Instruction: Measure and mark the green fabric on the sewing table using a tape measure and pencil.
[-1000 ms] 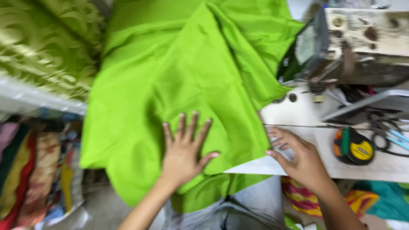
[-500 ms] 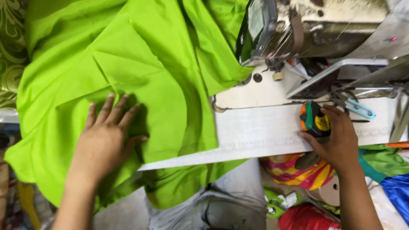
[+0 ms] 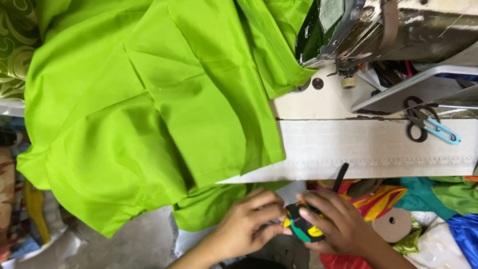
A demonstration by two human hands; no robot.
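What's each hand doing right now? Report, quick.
Left hand: fingers pinching the end of the tape measure.
Right hand: closed around the tape measure.

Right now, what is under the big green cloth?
The green cloth covers the left part of the white table; its edge hangs over the front. Whatever else lies beneath stays hidden. To the right, scissors lie uncovered.

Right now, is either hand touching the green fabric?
No. Both the left hand and right hand hold a tape measure below the table edge, off the green fabric.
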